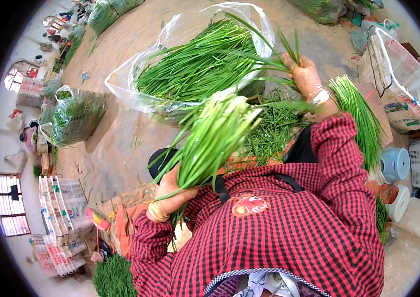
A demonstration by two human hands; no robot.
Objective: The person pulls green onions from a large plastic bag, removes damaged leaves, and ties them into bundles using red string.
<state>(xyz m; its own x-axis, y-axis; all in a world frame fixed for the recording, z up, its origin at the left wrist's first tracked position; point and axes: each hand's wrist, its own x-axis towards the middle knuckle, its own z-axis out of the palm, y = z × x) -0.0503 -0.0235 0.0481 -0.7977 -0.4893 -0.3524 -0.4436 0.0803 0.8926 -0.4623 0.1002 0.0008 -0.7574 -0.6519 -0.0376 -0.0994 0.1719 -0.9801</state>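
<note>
My left hand (174, 189) is closed around a thick bundle of garlic chives (213, 137), its pale cut ends pointing up and away from me. Several loose chive leaves (291, 50) are pinched in my right hand (304, 76), raised beside the rim of a clear plastic bag (121, 89). Inside that open bag lies a large heap of green chives (202, 63). Below my right forearm, a pile of loose chive scraps (277, 126) covers the space between my knees. A tidy chive bundle (358, 118) rests to the right of my arm, pale ends away from me.
On the left floor stands another filled plastic bag (78, 115). Stacked white plastic crates (65, 208) are at the left wall, and a white crate (407, 81) is at the right. Blue (395, 164) and white stools (399, 202) lie near my right side. More chives (113, 276) lie at lower left.
</note>
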